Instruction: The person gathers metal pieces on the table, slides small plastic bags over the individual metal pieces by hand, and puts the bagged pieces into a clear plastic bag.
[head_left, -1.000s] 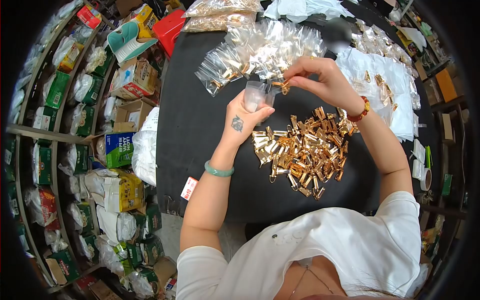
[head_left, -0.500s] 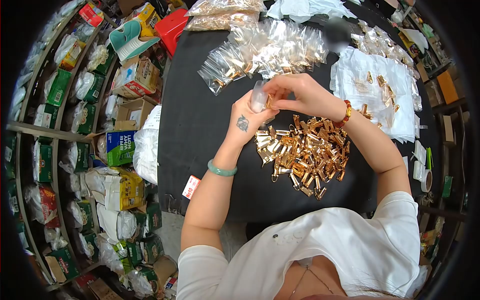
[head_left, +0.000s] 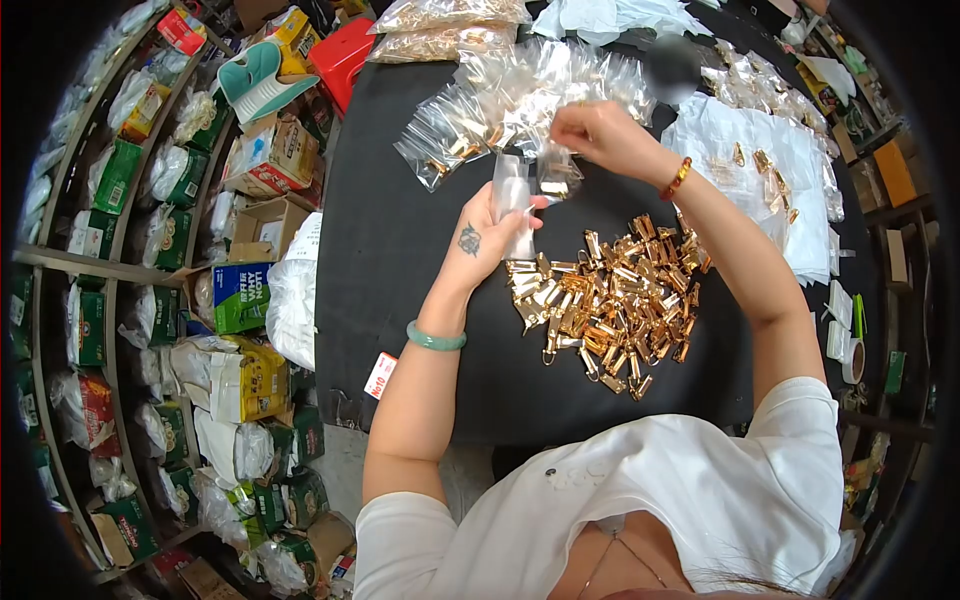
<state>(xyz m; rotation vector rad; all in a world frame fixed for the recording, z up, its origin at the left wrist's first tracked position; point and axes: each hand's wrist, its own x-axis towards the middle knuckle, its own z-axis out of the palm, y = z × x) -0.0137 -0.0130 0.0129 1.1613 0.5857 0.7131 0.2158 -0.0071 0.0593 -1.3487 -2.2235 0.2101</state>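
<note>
My left hand point(head_left: 484, 232) is closed around a thin stack of small clear plastic bags point(head_left: 512, 180), which stands up between thumb and fingers. To its right, my right hand point(head_left: 604, 138) pinches the top of a small clear bag point(head_left: 558, 176) with something gold-coloured low inside; motion blurs it. This bag hangs over the near edge of the filled clear bags point(head_left: 445, 140), which hold gold metal pieces. Nearer my body lies a heap of gold metal clasps point(head_left: 605, 305), touched by neither hand.
Large bags of gold pieces point(head_left: 440, 42) lie at the back left. On the right, white plastic sheets point(head_left: 700, 150) carry loose clasps. A tag point(head_left: 380, 375) lies at the left edge of the black table point(head_left: 375, 215). Packed shelves point(head_left: 120, 265) stand left, beside a red stool point(head_left: 342, 55).
My right hand has moved up and away from my left, carrying a small bag with a gold piece in it. The left hand has shifted slightly down, still holding the bag stack.
</note>
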